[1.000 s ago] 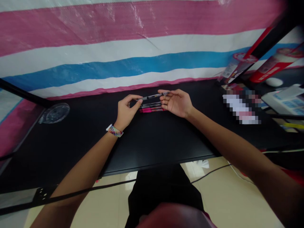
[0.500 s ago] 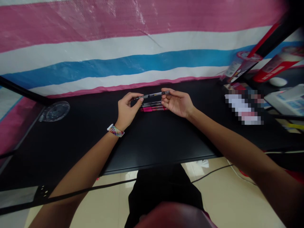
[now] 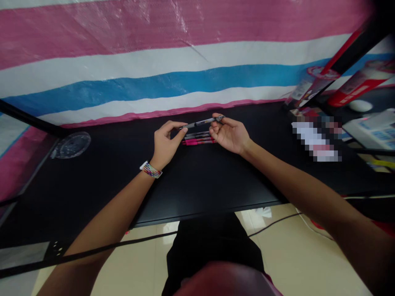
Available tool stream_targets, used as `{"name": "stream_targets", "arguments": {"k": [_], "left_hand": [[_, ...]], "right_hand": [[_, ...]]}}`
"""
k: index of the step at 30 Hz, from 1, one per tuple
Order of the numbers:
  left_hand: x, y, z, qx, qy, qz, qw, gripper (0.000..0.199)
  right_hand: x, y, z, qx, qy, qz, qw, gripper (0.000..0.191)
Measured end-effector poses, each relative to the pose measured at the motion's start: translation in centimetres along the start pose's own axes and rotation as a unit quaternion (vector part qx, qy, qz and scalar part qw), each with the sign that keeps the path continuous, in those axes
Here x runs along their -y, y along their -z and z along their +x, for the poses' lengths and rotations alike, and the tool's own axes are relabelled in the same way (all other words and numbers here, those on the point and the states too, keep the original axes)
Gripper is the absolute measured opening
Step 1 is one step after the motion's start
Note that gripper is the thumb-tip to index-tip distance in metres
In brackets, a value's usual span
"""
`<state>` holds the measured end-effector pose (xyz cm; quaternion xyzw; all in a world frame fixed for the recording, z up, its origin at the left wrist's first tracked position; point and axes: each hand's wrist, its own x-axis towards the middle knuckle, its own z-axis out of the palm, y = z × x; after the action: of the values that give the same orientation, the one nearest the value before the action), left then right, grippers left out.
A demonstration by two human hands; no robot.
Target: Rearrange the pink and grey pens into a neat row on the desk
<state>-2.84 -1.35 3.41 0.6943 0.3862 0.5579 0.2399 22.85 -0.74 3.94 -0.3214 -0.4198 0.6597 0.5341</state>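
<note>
A dark pen (image 3: 202, 122) with a clear barrel is held almost level above the black table, between both hands. My left hand (image 3: 168, 142) pinches its left end between thumb and fingers. At the right end, my right hand (image 3: 230, 133) grips it with the fingertips, palm partly turned up. Just below and behind the hands, several pens lie side by side on the table; the nearest is a pink pen (image 3: 191, 142), with dark pens (image 3: 199, 135) beyond it. My fingers hide some of their ends.
A clear round plastic lid (image 3: 72, 144) lies at the table's left. On the right stand a cup with a red straw (image 3: 304, 88) and a red-and-white container (image 3: 359, 88), near a white rounded object (image 3: 361, 106). A striped sheet (image 3: 173, 82) hangs behind the table (image 3: 197, 181).
The right end of the held pen and my right fingertips have shifted slightly to the right and up. My left hand has barely moved and keeps its grip.
</note>
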Motion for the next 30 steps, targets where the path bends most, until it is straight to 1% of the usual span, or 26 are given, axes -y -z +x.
{"name": "stream_targets", "arguments": {"k": [3,4,7,9,14,17,19,23,27,30], "left_hand": [[0.13,0.02,0.00,-0.008,0.007,-0.001,1.000,0.026],[0.21,0.05,0.02,-0.010,0.010,-0.001,1.000,0.026],[0.45,0.13,0.05,-0.010,0.010,-0.001,1.000,0.026],[0.51,0.14,0.04,-0.006,0.006,-0.007,1.000,0.026],[0.44,0.02,-0.07,-0.010,0.012,0.001,1.000,0.027],[0.36,-0.02,-0.07,-0.016,0.013,0.007,1.000,0.027],[0.31,0.00,-0.04,-0.016,0.010,0.009,1.000,0.026],[0.38,0.03,0.00,-0.015,0.011,0.010,1.000,0.026],[0.70,0.03,-0.02,-0.010,0.005,0.017,1.000,0.027],[0.90,0.18,0.05,-0.007,-0.001,0.025,1.000,0.024]], "right_hand": [[0.02,0.04,-0.04,0.007,0.008,-0.028,1.000,0.035],[0.01,0.06,-0.04,0.010,0.007,-0.029,0.999,0.035],[-0.15,0.17,0.06,0.017,-0.001,0.000,1.000,0.026],[-0.31,0.22,0.15,0.017,-0.008,0.021,1.000,0.022],[-0.49,0.29,0.18,0.012,-0.009,0.033,0.999,0.029],[-0.46,0.33,0.16,0.021,-0.025,0.071,0.997,0.025],[-0.37,0.31,0.15,0.017,-0.036,0.084,0.996,0.023],[-0.11,0.09,0.10,0.012,-0.055,0.102,0.993,0.026],[-0.13,-0.01,0.08,0.020,-0.058,0.145,0.987,0.015],[-0.25,0.06,0.07,0.026,-0.051,0.146,0.988,0.016]]}}
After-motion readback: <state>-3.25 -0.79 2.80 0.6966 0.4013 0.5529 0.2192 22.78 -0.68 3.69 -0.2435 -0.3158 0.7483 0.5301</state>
